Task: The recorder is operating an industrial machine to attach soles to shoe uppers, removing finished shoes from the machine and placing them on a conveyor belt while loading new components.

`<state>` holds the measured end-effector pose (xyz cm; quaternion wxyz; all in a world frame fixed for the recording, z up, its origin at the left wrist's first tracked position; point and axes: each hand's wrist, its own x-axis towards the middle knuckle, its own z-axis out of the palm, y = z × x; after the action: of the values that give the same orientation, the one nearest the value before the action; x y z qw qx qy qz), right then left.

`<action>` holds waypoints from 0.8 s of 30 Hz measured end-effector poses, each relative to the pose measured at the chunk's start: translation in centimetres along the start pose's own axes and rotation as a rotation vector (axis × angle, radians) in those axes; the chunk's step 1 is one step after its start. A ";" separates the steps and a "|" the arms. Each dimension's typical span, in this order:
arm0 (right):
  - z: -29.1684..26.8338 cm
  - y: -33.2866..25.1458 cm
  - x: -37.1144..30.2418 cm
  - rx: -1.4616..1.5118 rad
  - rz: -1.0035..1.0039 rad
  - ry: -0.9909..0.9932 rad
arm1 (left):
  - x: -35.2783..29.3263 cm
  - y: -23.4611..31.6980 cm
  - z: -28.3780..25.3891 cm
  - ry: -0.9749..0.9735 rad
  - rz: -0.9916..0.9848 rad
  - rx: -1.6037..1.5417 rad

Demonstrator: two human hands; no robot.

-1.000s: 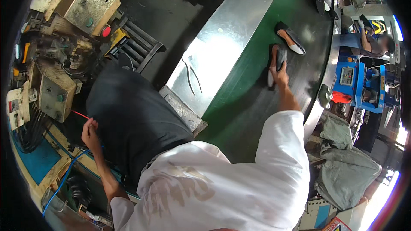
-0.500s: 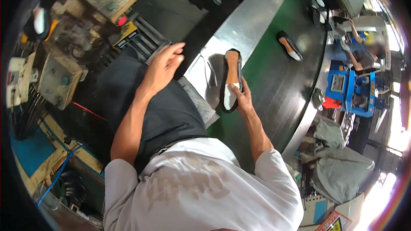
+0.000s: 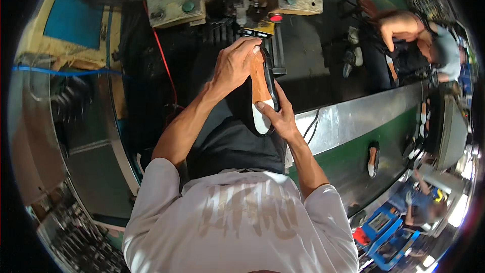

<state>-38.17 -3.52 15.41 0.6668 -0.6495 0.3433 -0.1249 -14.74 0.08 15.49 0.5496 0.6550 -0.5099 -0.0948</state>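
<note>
Holding black flat shoe with tan insole in front of grey machine: left hand closed around toe, right hand gripping white heel. Probably needs careful aligning next.

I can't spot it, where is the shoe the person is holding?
In the head view's upper middle, the shoe sits between the left hand and right hand, just below the machine.

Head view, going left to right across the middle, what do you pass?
Blue cable → red wire → left hand → shoe held in both hands → right hand → shoe on the green belt
</note>
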 end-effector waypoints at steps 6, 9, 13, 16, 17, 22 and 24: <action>1.1 0.4 1.5 0.248 0.151 -0.003 | -3.3 -1.7 -0.9 -0.092 -0.528 -0.614; 1.3 0.9 2.3 0.334 0.192 -0.037 | -6.3 -1.9 2.3 0.091 -0.532 -0.651; 0.0 0.2 3.2 0.207 0.207 -0.062 | -6.3 -3.4 4.7 0.171 -0.630 -0.657; -1.6 -0.7 4.0 0.110 0.289 -0.072 | -4.6 -5.7 4.4 0.153 -0.664 -0.364; -2.2 -0.2 4.1 0.074 0.279 -0.082 | -3.9 -6.2 4.0 0.126 -0.623 -0.366; -2.4 1.0 2.2 -0.605 -0.100 0.100 | -1.0 -8.6 3.0 -0.083 -0.500 -0.129; 0.6 -3.8 -1.1 -0.961 -0.211 0.069 | -1.5 -9.9 3.6 0.003 -0.493 -0.003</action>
<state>-37.56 -2.87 19.33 0.2639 -0.9103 0.3162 -0.0406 -12.35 -2.24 5.38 0.5116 0.7589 -0.3336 -0.2260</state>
